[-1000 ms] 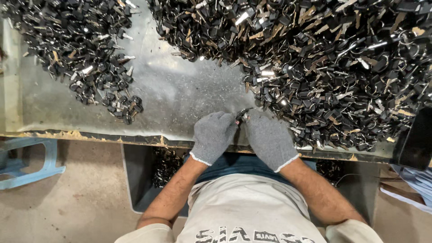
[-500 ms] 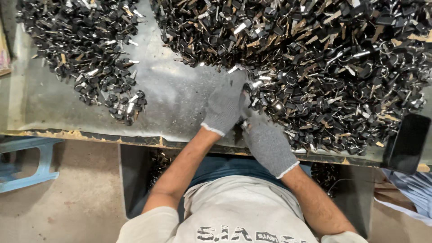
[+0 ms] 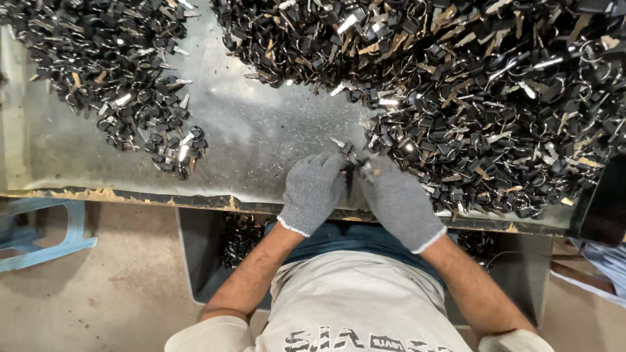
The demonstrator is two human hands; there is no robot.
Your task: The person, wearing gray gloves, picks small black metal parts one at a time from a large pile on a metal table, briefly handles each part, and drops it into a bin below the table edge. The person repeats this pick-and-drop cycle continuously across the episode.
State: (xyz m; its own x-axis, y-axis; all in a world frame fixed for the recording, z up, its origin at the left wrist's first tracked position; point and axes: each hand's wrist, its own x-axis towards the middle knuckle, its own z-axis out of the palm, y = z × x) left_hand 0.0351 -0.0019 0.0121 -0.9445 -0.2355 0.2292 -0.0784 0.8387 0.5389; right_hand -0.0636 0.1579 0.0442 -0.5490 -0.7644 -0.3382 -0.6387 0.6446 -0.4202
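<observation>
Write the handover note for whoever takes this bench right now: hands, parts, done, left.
Left hand: gloved, fingers closed on a small key part at the table's front edge.
Right hand: gloved, pinching the same part from the other side.
Large heap: right and rear, touching the right hand's fingertips.
Smaller pile: far left, apart from the hands.
Bin below the table: holds some dark parts.
Done and left: cannot tell which pile is finished; the large heap is much bigger.
</observation>
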